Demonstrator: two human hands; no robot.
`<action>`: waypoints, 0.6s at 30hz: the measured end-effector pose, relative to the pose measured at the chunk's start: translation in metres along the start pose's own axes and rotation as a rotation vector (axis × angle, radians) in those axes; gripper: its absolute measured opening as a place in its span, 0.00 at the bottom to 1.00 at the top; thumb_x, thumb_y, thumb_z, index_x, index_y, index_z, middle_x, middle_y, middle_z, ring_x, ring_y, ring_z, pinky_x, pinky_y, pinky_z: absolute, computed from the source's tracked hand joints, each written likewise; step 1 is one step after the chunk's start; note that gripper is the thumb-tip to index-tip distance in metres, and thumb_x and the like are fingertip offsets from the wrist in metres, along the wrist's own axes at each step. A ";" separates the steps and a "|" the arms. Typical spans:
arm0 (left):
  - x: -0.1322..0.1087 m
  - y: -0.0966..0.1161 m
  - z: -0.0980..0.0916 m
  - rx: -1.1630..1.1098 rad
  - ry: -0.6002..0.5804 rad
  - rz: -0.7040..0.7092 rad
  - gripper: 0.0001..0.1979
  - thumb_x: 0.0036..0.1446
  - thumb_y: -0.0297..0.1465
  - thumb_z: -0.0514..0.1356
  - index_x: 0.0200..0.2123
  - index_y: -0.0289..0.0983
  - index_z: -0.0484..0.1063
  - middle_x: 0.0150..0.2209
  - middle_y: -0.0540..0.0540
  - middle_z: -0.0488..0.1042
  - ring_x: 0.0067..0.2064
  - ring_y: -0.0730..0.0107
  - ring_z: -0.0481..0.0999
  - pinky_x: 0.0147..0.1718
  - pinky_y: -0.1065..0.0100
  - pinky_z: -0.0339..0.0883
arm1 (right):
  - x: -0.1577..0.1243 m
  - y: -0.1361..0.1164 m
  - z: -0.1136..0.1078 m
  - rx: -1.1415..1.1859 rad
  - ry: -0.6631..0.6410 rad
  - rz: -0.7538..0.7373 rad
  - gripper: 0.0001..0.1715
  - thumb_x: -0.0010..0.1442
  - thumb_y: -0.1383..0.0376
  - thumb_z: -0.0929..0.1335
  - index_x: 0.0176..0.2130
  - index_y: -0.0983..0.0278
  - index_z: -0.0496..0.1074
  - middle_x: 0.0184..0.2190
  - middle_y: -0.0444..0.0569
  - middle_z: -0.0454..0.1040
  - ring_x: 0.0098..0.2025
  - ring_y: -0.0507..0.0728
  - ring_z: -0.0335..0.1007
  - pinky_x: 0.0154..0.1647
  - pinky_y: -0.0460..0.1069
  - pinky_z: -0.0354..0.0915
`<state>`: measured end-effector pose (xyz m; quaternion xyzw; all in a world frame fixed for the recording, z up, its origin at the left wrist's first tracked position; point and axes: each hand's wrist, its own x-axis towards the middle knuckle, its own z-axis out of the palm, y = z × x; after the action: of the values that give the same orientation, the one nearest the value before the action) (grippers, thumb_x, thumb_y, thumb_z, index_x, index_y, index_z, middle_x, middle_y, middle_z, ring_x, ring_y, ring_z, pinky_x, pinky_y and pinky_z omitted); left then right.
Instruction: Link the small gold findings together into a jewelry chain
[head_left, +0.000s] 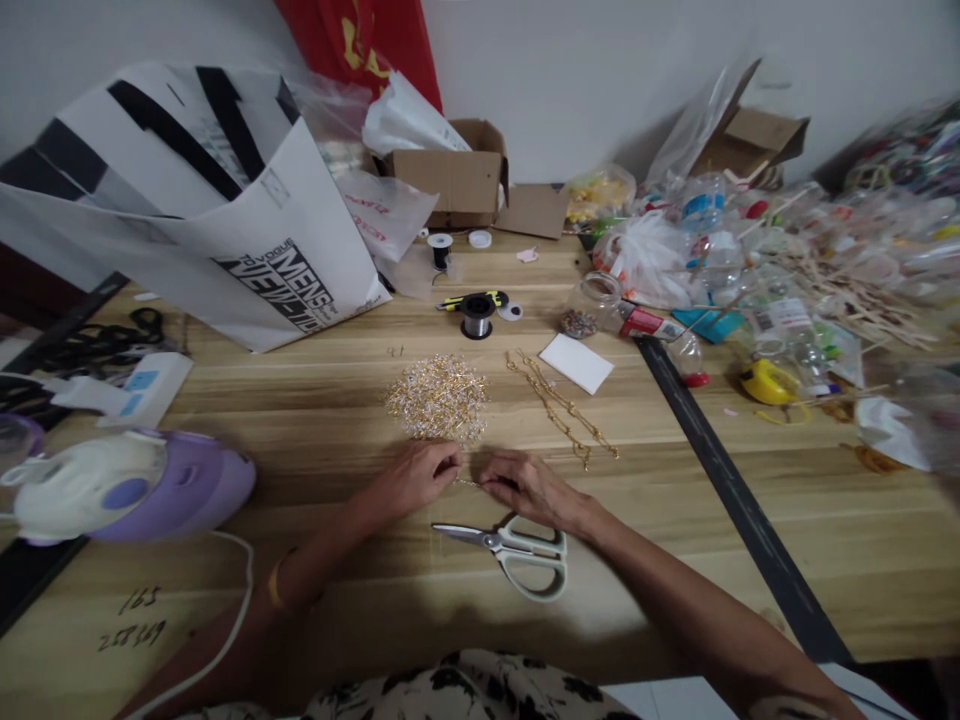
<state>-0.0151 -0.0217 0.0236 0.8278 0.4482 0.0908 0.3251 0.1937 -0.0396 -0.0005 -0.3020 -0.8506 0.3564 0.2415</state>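
Note:
A short, thin beaded strand [469, 484] spans the small gap between my hands, just above the tabletop. My left hand [431, 472] is closed, its fingertips pinched at the strand's left end. Pinched fingers of my right hand [529, 487] are on the other end. Just beyond my hands lies a loose pile of small gold and clear beads [437, 397]. Scissors with pale handles [534, 560] rest below my right hand, blades pointing left. To the right are gold chains [559, 410] laid lengthwise and a white card [576, 363].
A wire spool [477, 318] and another spool [440, 250] stand farther back. A big white paper bag [300, 240] and a purple-and-white appliance [180, 485] with a cord are at left. A tipped jar of beads [592, 305] and cluttered plastic bottles [712, 250] fill the right.

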 end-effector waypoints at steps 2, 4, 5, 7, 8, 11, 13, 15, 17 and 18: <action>-0.004 -0.002 0.001 0.000 0.010 -0.015 0.06 0.53 0.26 0.53 0.26 0.35 0.68 0.24 0.51 0.68 0.27 0.73 0.64 0.29 0.73 0.56 | 0.000 -0.001 0.002 -0.049 -0.002 -0.013 0.09 0.64 0.68 0.59 0.34 0.66 0.66 0.31 0.49 0.68 0.34 0.53 0.65 0.37 0.46 0.61; -0.008 -0.004 0.003 -0.017 0.018 -0.025 0.06 0.53 0.25 0.54 0.25 0.36 0.67 0.22 0.52 0.66 0.26 0.74 0.63 0.28 0.73 0.56 | -0.001 -0.003 0.003 -0.108 -0.016 -0.019 0.09 0.64 0.68 0.59 0.34 0.65 0.66 0.32 0.50 0.68 0.35 0.53 0.65 0.38 0.47 0.62; -0.010 -0.005 0.004 -0.025 0.027 -0.026 0.06 0.53 0.25 0.54 0.24 0.36 0.67 0.22 0.52 0.66 0.26 0.74 0.63 0.28 0.73 0.56 | -0.001 -0.004 0.003 -0.137 -0.025 -0.019 0.08 0.64 0.69 0.59 0.35 0.65 0.66 0.33 0.50 0.68 0.35 0.54 0.65 0.38 0.47 0.62; -0.013 -0.005 0.006 -0.035 0.046 -0.024 0.07 0.52 0.25 0.53 0.24 0.36 0.67 0.22 0.52 0.66 0.26 0.74 0.63 0.28 0.73 0.56 | -0.002 -0.005 0.004 -0.183 -0.041 -0.020 0.08 0.64 0.69 0.59 0.36 0.65 0.66 0.34 0.51 0.69 0.36 0.54 0.65 0.39 0.48 0.63; -0.014 -0.006 0.006 -0.038 0.051 -0.023 0.07 0.52 0.24 0.53 0.24 0.36 0.67 0.22 0.52 0.66 0.26 0.74 0.63 0.28 0.73 0.56 | -0.002 -0.006 0.005 -0.198 -0.044 -0.021 0.08 0.64 0.69 0.59 0.36 0.65 0.66 0.34 0.51 0.69 0.37 0.54 0.66 0.40 0.48 0.63; -0.017 -0.007 0.008 -0.041 0.051 -0.037 0.06 0.53 0.25 0.53 0.26 0.35 0.68 0.24 0.51 0.68 0.27 0.73 0.65 0.28 0.73 0.56 | -0.002 -0.006 0.005 -0.216 -0.052 -0.022 0.08 0.64 0.68 0.59 0.36 0.65 0.66 0.34 0.51 0.69 0.37 0.54 0.66 0.40 0.47 0.63; -0.019 -0.009 0.007 -0.044 0.058 -0.058 0.06 0.53 0.26 0.53 0.27 0.35 0.68 0.25 0.50 0.69 0.27 0.73 0.66 0.28 0.73 0.57 | -0.002 -0.005 0.005 -0.221 -0.056 -0.016 0.08 0.64 0.69 0.59 0.36 0.65 0.66 0.34 0.51 0.69 0.37 0.54 0.66 0.40 0.47 0.63; -0.021 -0.014 0.004 -0.049 0.091 -0.089 0.06 0.53 0.28 0.53 0.27 0.35 0.69 0.25 0.50 0.70 0.27 0.73 0.67 0.28 0.73 0.58 | -0.002 -0.005 0.005 -0.217 -0.059 -0.018 0.07 0.63 0.69 0.59 0.35 0.65 0.65 0.34 0.51 0.68 0.37 0.54 0.66 0.40 0.47 0.63; -0.024 -0.022 -0.002 -0.074 0.168 -0.143 0.07 0.54 0.30 0.53 0.26 0.35 0.69 0.24 0.50 0.70 0.27 0.73 0.68 0.28 0.73 0.59 | -0.002 -0.005 0.004 -0.198 -0.061 -0.027 0.07 0.63 0.69 0.59 0.35 0.65 0.65 0.34 0.50 0.68 0.36 0.53 0.65 0.39 0.47 0.62; -0.025 -0.027 -0.006 -0.079 0.209 -0.172 0.07 0.54 0.31 0.54 0.27 0.35 0.69 0.25 0.50 0.71 0.27 0.72 0.69 0.28 0.73 0.60 | -0.001 -0.005 0.003 -0.185 -0.062 -0.032 0.08 0.63 0.69 0.59 0.34 0.65 0.65 0.33 0.50 0.68 0.36 0.53 0.65 0.39 0.46 0.62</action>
<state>-0.0511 -0.0288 0.0155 0.7589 0.5450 0.1661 0.3154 0.1911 -0.0449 0.0013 -0.2984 -0.8916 0.2814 0.1917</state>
